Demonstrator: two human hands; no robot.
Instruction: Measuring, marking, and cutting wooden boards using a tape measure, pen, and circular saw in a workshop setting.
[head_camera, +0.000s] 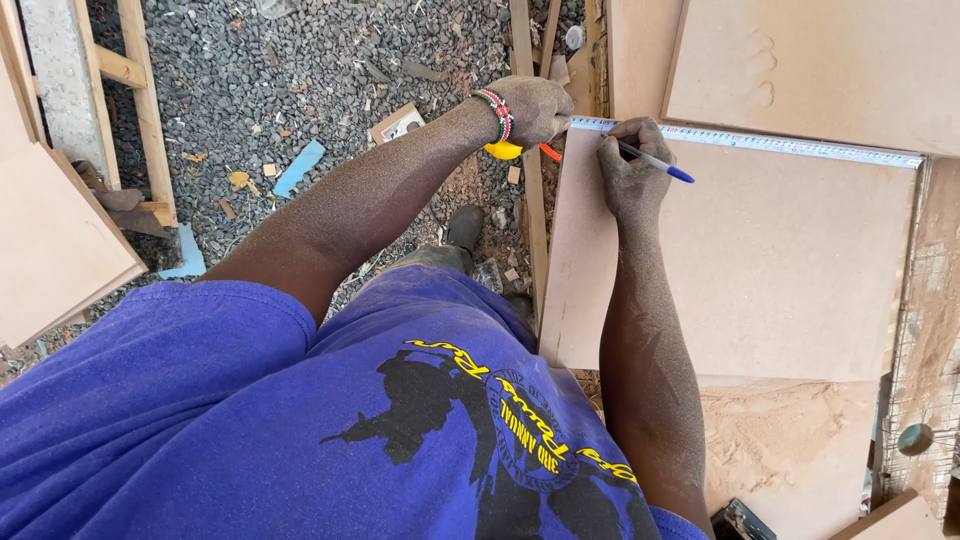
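Head view — left hand (535, 108) clamped the yellow tape measure (505, 150) at the board (760, 260) edge; right hand (630, 165) pinched a pen (655, 162) just beside it. Tape looked thin, springy — best held by its case.

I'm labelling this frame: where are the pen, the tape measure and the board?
pen (655, 161), head view, mid-barrel.
tape measure (790, 145), head view, extended blade.
board (760, 270), head view, bare face.

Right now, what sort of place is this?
Probably an outdoor carpentry yard. Brown boards lie stacked with sawdust below them, wood scraps dot the gravel, and the left hand pins a tape measure while the right hand marks with a pen.
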